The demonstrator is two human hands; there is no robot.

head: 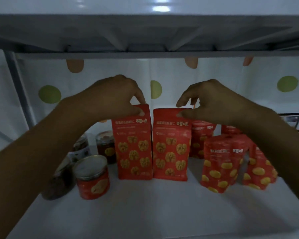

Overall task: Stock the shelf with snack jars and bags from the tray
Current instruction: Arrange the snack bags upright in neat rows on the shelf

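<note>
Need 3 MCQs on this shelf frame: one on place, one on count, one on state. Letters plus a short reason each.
1. Where is the red-label jar?
A. left of the walnut bags
B. right of the walnut bags
C. on top of a bag

2. How many tall walnut bags stand at the centre?
A. one
B. two
C. four

3. What are the hands doing?
A. hanging free
B. each pinching a bag top
C. both lifting one jar

Key:
1 A: the jar stands on the shelf left of the left walnut bag.
2 B: that bag and the right walnut bag stand side by side.
3 B: the left hand grips the left bag's top, the right hand the right bag's.
</note>
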